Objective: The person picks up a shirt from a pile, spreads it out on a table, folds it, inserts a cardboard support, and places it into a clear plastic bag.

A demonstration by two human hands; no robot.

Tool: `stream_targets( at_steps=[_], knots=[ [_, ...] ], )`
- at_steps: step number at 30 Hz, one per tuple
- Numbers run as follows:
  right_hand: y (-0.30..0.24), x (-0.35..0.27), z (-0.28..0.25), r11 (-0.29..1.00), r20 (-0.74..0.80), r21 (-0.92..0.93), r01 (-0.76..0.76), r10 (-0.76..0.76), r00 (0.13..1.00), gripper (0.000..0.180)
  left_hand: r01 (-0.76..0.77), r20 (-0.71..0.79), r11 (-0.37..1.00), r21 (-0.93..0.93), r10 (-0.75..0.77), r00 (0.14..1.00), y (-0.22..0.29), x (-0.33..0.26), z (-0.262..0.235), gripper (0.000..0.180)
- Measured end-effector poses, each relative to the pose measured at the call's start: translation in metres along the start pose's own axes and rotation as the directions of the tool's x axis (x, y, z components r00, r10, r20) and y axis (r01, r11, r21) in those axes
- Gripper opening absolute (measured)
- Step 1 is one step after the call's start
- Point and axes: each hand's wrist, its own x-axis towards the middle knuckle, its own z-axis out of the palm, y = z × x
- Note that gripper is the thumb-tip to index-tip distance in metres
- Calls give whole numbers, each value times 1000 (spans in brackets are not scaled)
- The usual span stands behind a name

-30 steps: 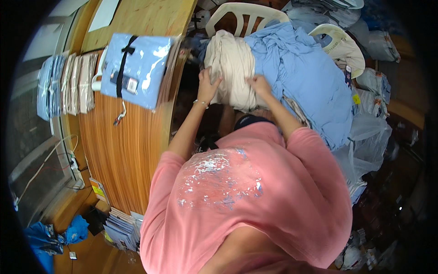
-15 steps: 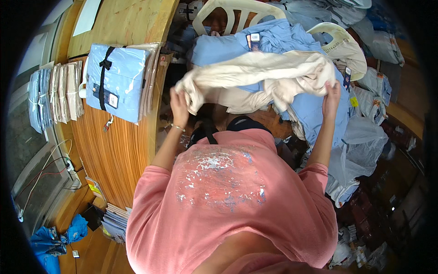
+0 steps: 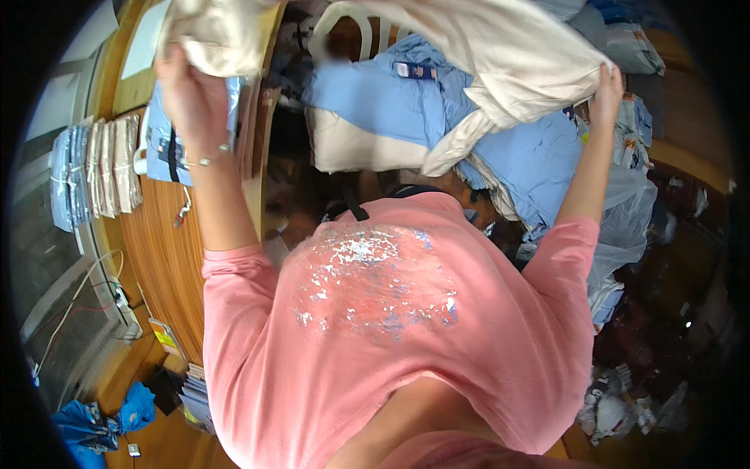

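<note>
A cream garment (image 3: 500,55) is stretched wide between my raised hands, its middle running up past the top edge of the picture. At the upper left my left hand (image 3: 195,98) is closed on one bunched end, which is blurred. My right hand (image 3: 607,94) pinches the other end at the upper right. A cream flap hangs down from the garment over a heap of light blue garments (image 3: 375,94). On that heap lies a dark tag (image 3: 416,70). Another cream garment (image 3: 351,144) shows along the heap's near edge. What kind of garment I hold cannot be made out.
To the left stands a wooden table (image 3: 156,258) with a tied pack of blue shirts (image 3: 162,148), partly behind my left hand. Bagged cream shirts (image 3: 113,168) stand beyond it. A white plastic chair (image 3: 344,23) is behind the heap; clear plastic bags (image 3: 625,211) lie at right.
Both hands have risen and spread apart, lifting the cream garment off the blue heap and pulling it wide. My left hand has moved left, in front of the tied pack.
</note>
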Motion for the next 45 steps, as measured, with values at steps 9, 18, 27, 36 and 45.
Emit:
stream_targets(
  at_steps=[9, 18, 27, 36, 45],
  knots=[
    [-117, 30, -13, 962, 247, 187, 198, -241, 938, 24, 300, 468, 759, -577, 6, 884, 103, 36, -53, 35],
    [93, -149, 13, 772, 750, -620, 137, 533, 392, 25, -225, 116, -72, 972, -685, 720, 0, -170, -119, 39],
    [170, -167, 185, 887, 828, -416, 200, 278, 487, 22, -452, 577, 364, 814, -592, 562, -200, -126, -72, 24],
    [223, -180, 298, 687, 582, -652, 320, 183, 792, 22, -544, 361, -31, 838, -716, 597, -326, -79, -59, 19],
    [214, -163, 279, 957, 705, -27, -289, 223, 673, 14, -336, 618, 558, 759, -455, 642, -303, -47, -43, 24]
  ],
)
